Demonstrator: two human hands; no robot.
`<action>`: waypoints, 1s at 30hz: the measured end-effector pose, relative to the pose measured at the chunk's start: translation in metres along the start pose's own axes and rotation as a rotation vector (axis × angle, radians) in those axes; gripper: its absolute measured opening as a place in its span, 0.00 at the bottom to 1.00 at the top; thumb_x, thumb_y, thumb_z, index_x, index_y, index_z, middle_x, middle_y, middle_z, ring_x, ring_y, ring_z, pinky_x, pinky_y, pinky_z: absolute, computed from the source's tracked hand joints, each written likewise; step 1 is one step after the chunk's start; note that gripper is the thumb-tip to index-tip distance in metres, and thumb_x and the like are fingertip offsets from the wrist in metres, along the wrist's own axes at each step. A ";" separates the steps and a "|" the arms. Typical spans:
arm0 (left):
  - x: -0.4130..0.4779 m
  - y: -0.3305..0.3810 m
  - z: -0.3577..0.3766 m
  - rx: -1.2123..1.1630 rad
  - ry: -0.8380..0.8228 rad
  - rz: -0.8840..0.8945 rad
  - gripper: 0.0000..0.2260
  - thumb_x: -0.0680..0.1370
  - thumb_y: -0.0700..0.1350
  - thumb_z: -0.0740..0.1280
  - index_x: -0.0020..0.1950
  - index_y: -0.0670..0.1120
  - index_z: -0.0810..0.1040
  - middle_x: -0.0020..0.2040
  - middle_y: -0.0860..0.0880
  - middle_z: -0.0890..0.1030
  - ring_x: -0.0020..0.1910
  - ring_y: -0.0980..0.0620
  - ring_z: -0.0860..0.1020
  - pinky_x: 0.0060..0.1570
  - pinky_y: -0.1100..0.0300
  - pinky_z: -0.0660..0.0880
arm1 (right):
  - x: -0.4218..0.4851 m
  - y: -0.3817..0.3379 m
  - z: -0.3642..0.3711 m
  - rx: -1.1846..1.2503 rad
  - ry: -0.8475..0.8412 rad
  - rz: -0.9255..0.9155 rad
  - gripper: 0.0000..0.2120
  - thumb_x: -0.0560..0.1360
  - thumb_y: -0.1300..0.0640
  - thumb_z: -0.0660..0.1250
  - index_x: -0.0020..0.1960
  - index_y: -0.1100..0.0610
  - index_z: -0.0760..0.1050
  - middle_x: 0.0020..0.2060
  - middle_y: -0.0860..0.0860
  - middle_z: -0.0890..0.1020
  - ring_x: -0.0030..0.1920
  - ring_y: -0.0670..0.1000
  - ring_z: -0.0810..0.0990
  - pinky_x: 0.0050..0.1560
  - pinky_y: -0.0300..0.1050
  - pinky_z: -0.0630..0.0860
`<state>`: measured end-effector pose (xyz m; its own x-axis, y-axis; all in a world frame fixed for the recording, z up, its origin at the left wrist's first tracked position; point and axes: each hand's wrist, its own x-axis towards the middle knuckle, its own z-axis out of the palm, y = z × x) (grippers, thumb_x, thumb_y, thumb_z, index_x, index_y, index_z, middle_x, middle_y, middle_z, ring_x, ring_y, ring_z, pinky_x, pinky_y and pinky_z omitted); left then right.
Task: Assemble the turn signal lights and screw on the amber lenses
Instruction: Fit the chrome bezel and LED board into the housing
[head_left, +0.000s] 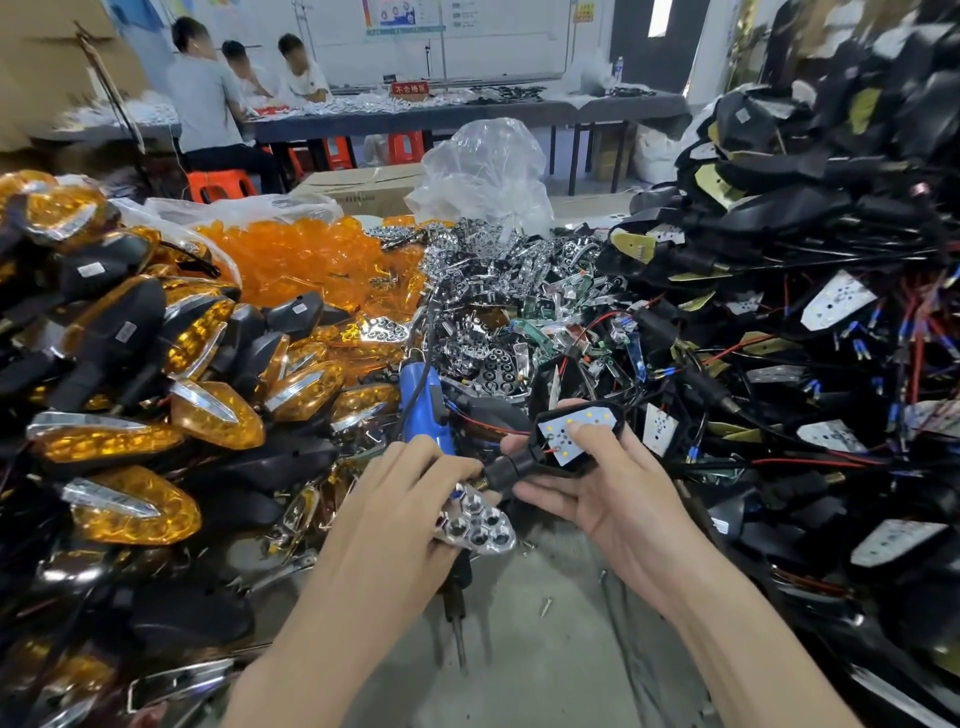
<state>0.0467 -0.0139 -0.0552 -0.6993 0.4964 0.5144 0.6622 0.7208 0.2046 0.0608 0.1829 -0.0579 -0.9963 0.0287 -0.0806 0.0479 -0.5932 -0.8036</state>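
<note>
My right hand (613, 499) grips a black turn signal housing (524, 465) with a white LED board (571, 431) seated in it; my thumb presses on the board. My left hand (410, 499) holds a chrome reflector (480, 525) under its fingers, just below the housing's threaded stem. A blue electric screwdriver (423, 410) hangs right behind my left hand, its bit (460, 639) pointing down. Loose amber lenses (311, 260) are heaped at the back left.
Finished amber-lensed signals (130, 415) pile up on the left. Chrome reflectors (493, 291) lie in the middle, wired black housings (805, 312) stack high on the right. A loose screw (546, 605) lies on the grey tabletop (545, 665). Several people sit at a far table (415, 117).
</note>
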 end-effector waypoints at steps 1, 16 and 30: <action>0.000 0.000 0.001 -0.006 0.011 0.024 0.15 0.69 0.37 0.74 0.54 0.46 0.79 0.44 0.51 0.73 0.42 0.49 0.72 0.40 0.62 0.66 | 0.001 0.001 0.001 0.004 0.002 0.017 0.07 0.85 0.61 0.55 0.59 0.57 0.71 0.50 0.65 0.86 0.48 0.64 0.87 0.39 0.49 0.83; 0.000 0.006 -0.004 -0.611 0.305 -0.304 0.13 0.81 0.64 0.53 0.51 0.56 0.69 0.44 0.55 0.76 0.36 0.55 0.74 0.35 0.65 0.71 | 0.006 0.003 0.000 0.051 -0.021 -0.054 0.09 0.86 0.61 0.53 0.64 0.57 0.67 0.49 0.64 0.86 0.48 0.63 0.87 0.42 0.48 0.84; 0.019 0.009 -0.008 -0.735 0.223 -0.511 0.17 0.83 0.46 0.55 0.69 0.64 0.63 0.53 0.62 0.76 0.35 0.55 0.73 0.41 0.52 0.75 | 0.005 0.002 -0.001 0.072 0.012 -0.090 0.12 0.86 0.62 0.53 0.68 0.61 0.66 0.51 0.66 0.85 0.49 0.65 0.86 0.41 0.49 0.84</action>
<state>0.0411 -0.0019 -0.0371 -0.9361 0.0428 0.3490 0.3453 0.3001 0.8892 0.0559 0.1827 -0.0599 -0.9954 0.0937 -0.0177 -0.0471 -0.6444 -0.7633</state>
